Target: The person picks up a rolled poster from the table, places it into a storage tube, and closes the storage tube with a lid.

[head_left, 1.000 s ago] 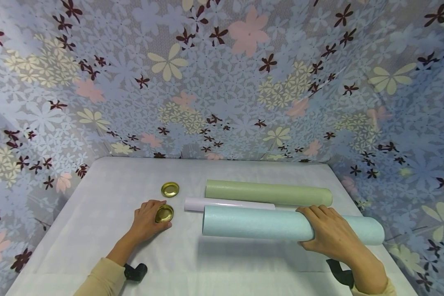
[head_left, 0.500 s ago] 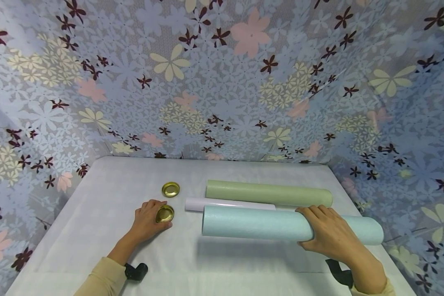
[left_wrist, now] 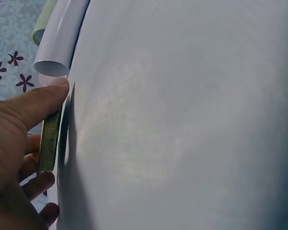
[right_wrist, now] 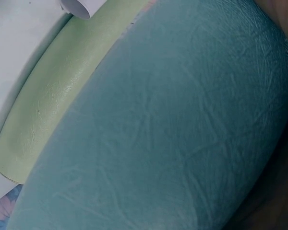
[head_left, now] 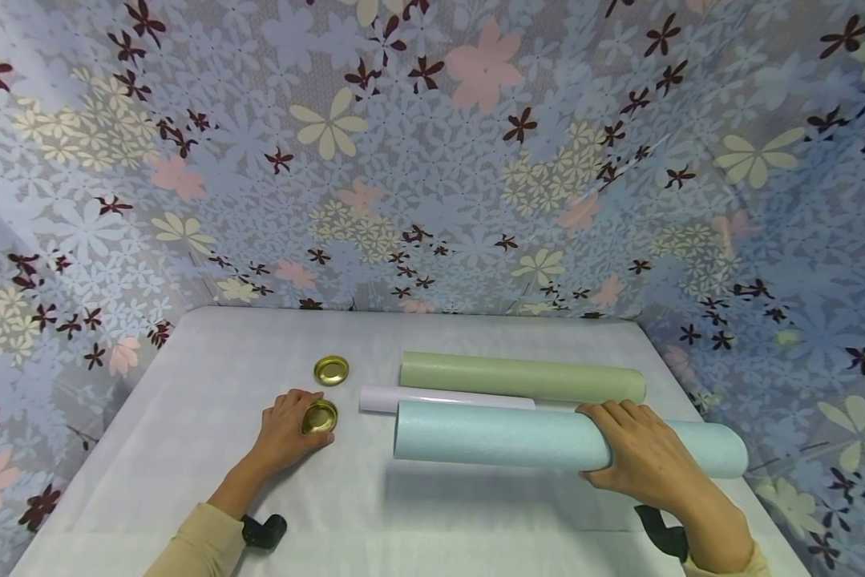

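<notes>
In the head view, the left hand (head_left: 284,429) pinches a gold lid (head_left: 320,417), a second lid (head_left: 331,370) lying hollow side up beyond it, while the right hand (head_left: 641,453) grips the blue roll (head_left: 497,434) from above, nearer than the white roll (head_left: 439,398) and green roll (head_left: 522,377). The left wrist view shows the gold lid edge-on between thumb and fingers; in the right wrist view the blue roll looms largest.

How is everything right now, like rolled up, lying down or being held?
Light-blue roll: rolled up, held above the table in the right grip
Green roll: rolled up, lying on the table
White roll: rolled up, left end open, lying alongside the green roll
Near gold lid: held in the left grip, hollow side up
Far gold lid: lying hollow side up on the table
</notes>
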Action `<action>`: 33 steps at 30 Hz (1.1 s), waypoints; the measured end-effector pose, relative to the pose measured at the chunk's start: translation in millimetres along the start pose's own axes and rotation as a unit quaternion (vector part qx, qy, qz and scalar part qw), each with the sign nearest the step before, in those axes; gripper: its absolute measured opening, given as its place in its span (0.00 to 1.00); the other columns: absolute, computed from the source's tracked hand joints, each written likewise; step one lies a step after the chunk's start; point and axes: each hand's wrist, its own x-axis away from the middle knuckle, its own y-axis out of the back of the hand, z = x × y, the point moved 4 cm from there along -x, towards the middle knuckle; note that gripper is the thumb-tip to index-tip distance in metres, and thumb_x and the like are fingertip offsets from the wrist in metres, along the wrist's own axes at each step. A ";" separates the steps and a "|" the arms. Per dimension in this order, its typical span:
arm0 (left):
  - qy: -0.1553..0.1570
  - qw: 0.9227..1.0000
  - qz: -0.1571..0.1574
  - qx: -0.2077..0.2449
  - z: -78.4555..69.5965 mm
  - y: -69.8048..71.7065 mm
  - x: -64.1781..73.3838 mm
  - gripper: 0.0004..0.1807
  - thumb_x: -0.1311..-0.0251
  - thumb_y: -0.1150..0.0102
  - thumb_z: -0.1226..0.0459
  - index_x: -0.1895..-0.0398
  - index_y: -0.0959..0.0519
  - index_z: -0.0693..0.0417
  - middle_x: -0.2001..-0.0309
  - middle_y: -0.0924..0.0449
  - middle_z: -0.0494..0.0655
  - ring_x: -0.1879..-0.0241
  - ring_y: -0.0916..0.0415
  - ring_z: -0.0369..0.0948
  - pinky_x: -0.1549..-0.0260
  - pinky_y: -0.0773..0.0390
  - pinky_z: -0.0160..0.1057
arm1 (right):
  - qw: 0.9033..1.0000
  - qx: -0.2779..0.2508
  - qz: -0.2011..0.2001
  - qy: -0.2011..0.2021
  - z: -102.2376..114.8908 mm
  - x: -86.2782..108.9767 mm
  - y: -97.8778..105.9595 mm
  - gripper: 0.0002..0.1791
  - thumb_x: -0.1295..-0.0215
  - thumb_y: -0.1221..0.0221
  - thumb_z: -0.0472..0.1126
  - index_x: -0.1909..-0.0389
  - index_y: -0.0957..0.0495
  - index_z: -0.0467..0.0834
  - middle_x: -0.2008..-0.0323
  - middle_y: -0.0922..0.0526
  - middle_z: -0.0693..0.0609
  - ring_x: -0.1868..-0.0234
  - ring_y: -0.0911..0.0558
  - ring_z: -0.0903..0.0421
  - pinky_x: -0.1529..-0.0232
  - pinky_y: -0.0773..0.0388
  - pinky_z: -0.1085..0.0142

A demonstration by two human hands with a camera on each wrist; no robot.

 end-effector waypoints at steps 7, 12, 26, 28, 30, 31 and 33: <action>-0.003 1.000 -0.010 0.012 -1.9 5.1 3.4 0.39 0.53 0.30 0.53 0.38 0.31 0.59 0.46 0.30 0.56 0.44 0.36 0.53 0.49 0.39 0.56 | 1.000 0.001 -0.004 0.002 0.3 -0.1 0.4 0.43 0.75 0.24 0.57 0.50 0.25 0.47 0.60 0.19 0.51 0.60 0.22 0.50 0.57 0.26 0.51; -0.006 1.000 -0.019 0.019 -4.5 9.4 4.8 0.39 0.54 0.30 0.54 0.38 0.31 0.58 0.46 0.29 0.57 0.45 0.35 0.53 0.50 0.39 0.56 | 1.000 0.003 -0.007 0.001 0.9 -0.2 1.1 0.43 0.75 0.24 0.58 0.51 0.25 0.47 0.60 0.19 0.51 0.60 0.22 0.50 0.58 0.26 0.51; -0.016 0.999 -0.051 0.004 -10.2 22.0 9.2 0.37 0.55 0.28 0.55 0.40 0.28 0.58 0.48 0.28 0.57 0.47 0.33 0.54 0.55 0.36 0.54 | 1.000 0.000 0.010 -0.008 2.4 0.5 -0.4 0.43 0.74 0.24 0.58 0.50 0.26 0.47 0.59 0.19 0.51 0.59 0.22 0.49 0.56 0.26 0.51; -0.017 0.998 -0.053 0.005 -11.3 24.0 10.0 0.37 0.55 0.28 0.55 0.40 0.28 0.58 0.48 0.28 0.57 0.48 0.33 0.54 0.56 0.36 0.54 | 1.000 -0.001 0.010 -0.009 2.5 0.7 -0.8 0.44 0.74 0.24 0.58 0.50 0.26 0.47 0.59 0.19 0.51 0.59 0.22 0.49 0.56 0.26 0.51; -0.018 0.998 -0.054 0.007 -12.7 25.9 10.8 0.37 0.55 0.29 0.55 0.40 0.29 0.59 0.48 0.28 0.57 0.48 0.33 0.54 0.56 0.36 0.54 | 1.000 -0.001 0.008 -0.009 2.8 0.8 -0.9 0.44 0.74 0.24 0.58 0.50 0.26 0.47 0.59 0.19 0.51 0.59 0.22 0.49 0.56 0.26 0.50; -0.018 0.998 -0.055 0.009 -13.1 27.0 11.2 0.37 0.55 0.29 0.55 0.40 0.28 0.59 0.48 0.28 0.57 0.48 0.33 0.54 0.56 0.36 0.54 | 1.000 -0.001 0.007 -0.009 2.9 0.8 -0.9 0.44 0.74 0.24 0.58 0.50 0.26 0.47 0.59 0.19 0.51 0.59 0.22 0.49 0.56 0.26 0.51; -0.020 0.998 -0.058 0.009 -14.3 29.0 11.8 0.37 0.55 0.28 0.56 0.41 0.28 0.59 0.48 0.28 0.57 0.48 0.33 0.54 0.56 0.36 0.54 | 1.000 0.000 0.005 -0.008 3.3 0.7 -0.9 0.44 0.75 0.24 0.58 0.50 0.26 0.47 0.59 0.19 0.51 0.59 0.22 0.49 0.56 0.26 0.50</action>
